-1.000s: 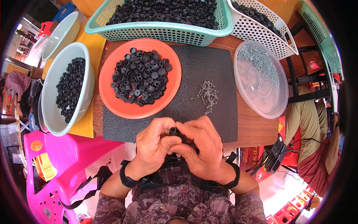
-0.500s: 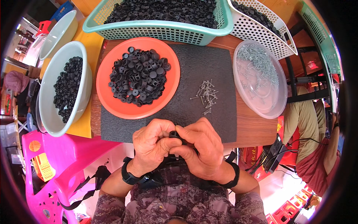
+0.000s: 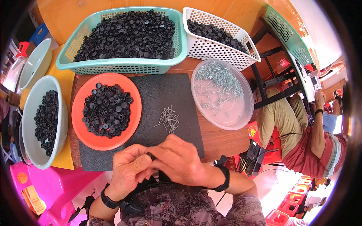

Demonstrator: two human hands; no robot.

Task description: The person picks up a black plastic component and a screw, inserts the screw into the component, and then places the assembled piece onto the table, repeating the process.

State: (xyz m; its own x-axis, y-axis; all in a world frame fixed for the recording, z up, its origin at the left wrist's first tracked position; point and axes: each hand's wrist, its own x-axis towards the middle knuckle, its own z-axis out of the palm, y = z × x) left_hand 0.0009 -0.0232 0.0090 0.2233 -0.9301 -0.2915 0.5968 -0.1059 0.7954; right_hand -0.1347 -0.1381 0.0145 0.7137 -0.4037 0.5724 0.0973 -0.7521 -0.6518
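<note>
Close to my body, at the near edge of the dark mat (image 3: 162, 94), both hands meet around a small black plastic part (image 3: 151, 155). My left hand (image 3: 129, 165) pinches it between thumb and finger. From the other side, the closed fingers of my right hand (image 3: 178, 161) press on it and cover most of it. A loose pile of screws (image 3: 168, 119) lies on the mat just beyond my right hand. Left of the screws, an orange-red bowl (image 3: 78, 130) holds a heap of similar black plastic parts (image 3: 107, 109).
A clear round tub (image 3: 222, 122) of screws stands at the right. Behind are a green basket (image 3: 120, 67) and a white basket (image 3: 218, 54) of black parts. A pale bowl (image 3: 62, 124) sits left, above a pink chair (image 3: 56, 184). Another person (image 3: 301, 141) sits at right.
The view has swung to the right and up, so the table things sit lower and further left. My hands stay together on the black part, which is now more covered by my fingers.
</note>
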